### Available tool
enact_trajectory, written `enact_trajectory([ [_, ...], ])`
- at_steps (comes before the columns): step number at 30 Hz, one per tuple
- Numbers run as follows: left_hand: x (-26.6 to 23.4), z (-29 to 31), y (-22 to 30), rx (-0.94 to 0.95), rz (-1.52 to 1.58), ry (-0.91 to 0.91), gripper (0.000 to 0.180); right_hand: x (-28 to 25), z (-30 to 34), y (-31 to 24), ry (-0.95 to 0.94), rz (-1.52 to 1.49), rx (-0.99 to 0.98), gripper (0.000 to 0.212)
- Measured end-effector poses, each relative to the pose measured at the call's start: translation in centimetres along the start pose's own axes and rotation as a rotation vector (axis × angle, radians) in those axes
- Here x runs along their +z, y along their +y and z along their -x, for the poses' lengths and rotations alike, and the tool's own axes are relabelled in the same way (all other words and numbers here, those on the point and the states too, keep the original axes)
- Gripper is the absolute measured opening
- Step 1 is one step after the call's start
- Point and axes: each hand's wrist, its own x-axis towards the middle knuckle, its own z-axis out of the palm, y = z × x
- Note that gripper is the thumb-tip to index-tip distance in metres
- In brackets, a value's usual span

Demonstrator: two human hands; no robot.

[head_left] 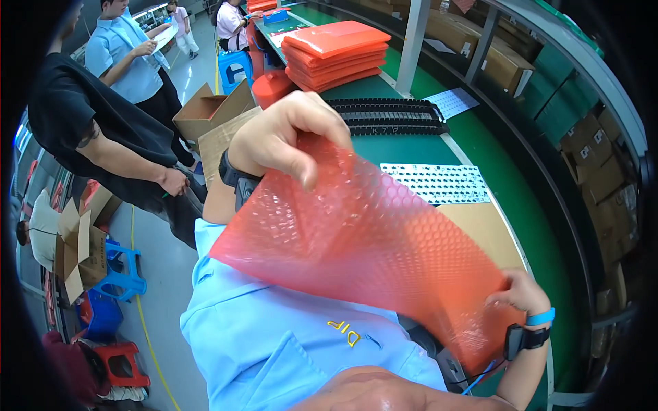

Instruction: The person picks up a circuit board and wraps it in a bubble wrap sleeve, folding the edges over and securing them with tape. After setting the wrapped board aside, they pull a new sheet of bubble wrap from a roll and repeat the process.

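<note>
Red bubble wrap (384,253) held up over near side of green bench (404,146), spread between both hands. Left hand (291,133) grasps its far left part; right hand (522,298) grips its right end. Beyond: white panel (439,183), black rack (391,116), red stack (336,56) farthest.

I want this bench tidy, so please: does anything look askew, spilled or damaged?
The farther white panel, beside the black rack, looks askew: it lies slanted compared with the nearer white panel, though fisheye bending may exaggerate this. No spill or clear damage shows; the held red bubble wrap is partly blurred.
</note>
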Motion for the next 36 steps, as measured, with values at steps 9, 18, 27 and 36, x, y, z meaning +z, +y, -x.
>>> enact_trajectory([
  [9, 4.8, 3.2, -4.1, -0.148, -1.341, 0.482, 0.023, -5.3, 6.6, 1.7, 1.520, 0.495, -0.413, 0.008],
  [18, 14.6, 16.3, -13.4, -0.922, -0.603, -0.497, 0.019, 8.0, 6.2, 9.3, 0.859, 0.275, -0.096, 0.023],
  [27, 19.1, -4.0, -16.8, -0.158, -0.623, 0.143, 0.040, 11.0, 4.6, 11.4, 0.677, 0.010, -0.022, 0.033],
  [36, 26.3, -4.7, -17.8, -0.565, -0.328, 0.135, 0.036, 12.9, 6.4, 3.6, 0.747, 0.014, 0.092, 0.039],
])
